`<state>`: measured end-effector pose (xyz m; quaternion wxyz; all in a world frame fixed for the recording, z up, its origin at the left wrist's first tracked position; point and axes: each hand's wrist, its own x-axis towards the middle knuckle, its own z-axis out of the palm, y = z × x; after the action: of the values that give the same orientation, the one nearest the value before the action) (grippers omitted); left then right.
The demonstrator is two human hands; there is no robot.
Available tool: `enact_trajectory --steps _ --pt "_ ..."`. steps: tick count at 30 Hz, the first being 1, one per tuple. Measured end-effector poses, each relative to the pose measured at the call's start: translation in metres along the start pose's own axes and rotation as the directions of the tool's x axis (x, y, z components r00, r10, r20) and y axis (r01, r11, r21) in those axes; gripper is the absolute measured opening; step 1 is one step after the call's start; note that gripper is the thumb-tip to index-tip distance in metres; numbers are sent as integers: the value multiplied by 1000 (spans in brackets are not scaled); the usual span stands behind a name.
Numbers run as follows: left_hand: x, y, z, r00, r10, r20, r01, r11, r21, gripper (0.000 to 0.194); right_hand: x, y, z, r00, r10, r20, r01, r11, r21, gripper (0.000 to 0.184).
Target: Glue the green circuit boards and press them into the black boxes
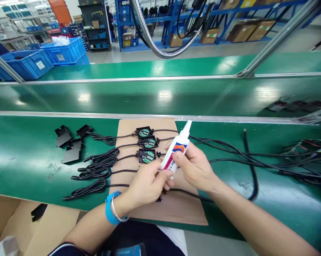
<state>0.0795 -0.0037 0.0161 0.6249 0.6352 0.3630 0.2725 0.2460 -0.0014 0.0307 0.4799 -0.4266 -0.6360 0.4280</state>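
Note:
A white glue tube (173, 156) with a pink, blue and orange label is between my two hands, its long white nozzle pointing up. My left hand (149, 183) pinches the tube's lower end, and my right hand (194, 165) grips its side with the thumb across the label. Under and behind them a sheet of brown cardboard (187, 209) lies on the green bench. Several open black housings with round green circuit boards (148, 156) stand in a column on it, cables running out both sides. The nearest housings are partly hidden by my left hand.
Coiled black cables (96, 170) lie left of the cardboard, with loose black plastic covers (72, 153) beyond them. To the right are long cables and a bundle of coloured wires (309, 151). A cardboard box (51, 227) stands at front left. A metal hose (160, 51) hangs overhead.

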Motion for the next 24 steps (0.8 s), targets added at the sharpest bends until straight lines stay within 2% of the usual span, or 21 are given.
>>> enact_trajectory --steps 1,4,7,10,14,17,19,21,22,24 --pt "1 -3 -2 999 -14 -41 11 998 -67 37 1 -3 7 1000 -14 28 13 1000 16 35" --pt "2 -11 -12 986 -22 -167 -9 984 -180 47 5 -1 15 995 -45 84 55 991 -125 30" --pt "3 -15 -18 986 12 -166 -49 975 -215 51 4 9 17 995 -84 45 92 963 -254 30" --pt "2 -18 -19 991 69 -112 -86 985 -151 52 0 19 23 995 -104 4 102 958 -269 30" --pt "-1 -17 -18 979 105 -173 -97 994 56 46 -1 28 27 996 -90 4 89 977 -194 30" --pt "-5 -15 -18 977 125 -174 -103 986 132 43 1 24 19 989 -146 30 148 939 -311 28" --pt "-7 -13 -18 974 119 -195 -89 984 153 41 2 13 10 956 -280 85 286 836 -468 22" --pt "-9 -11 -18 969 94 -229 -54 983 173 40 3 -1 0 870 -469 153 446 616 -649 8" --pt "-9 -10 -17 969 83 -234 -39 982 187 40 3 -8 -2 818 -531 222 508 485 -712 14" --pt "-11 -6 -15 972 96 -212 -45 971 234 38 7 -17 -3 732 -532 425 626 282 -727 37"
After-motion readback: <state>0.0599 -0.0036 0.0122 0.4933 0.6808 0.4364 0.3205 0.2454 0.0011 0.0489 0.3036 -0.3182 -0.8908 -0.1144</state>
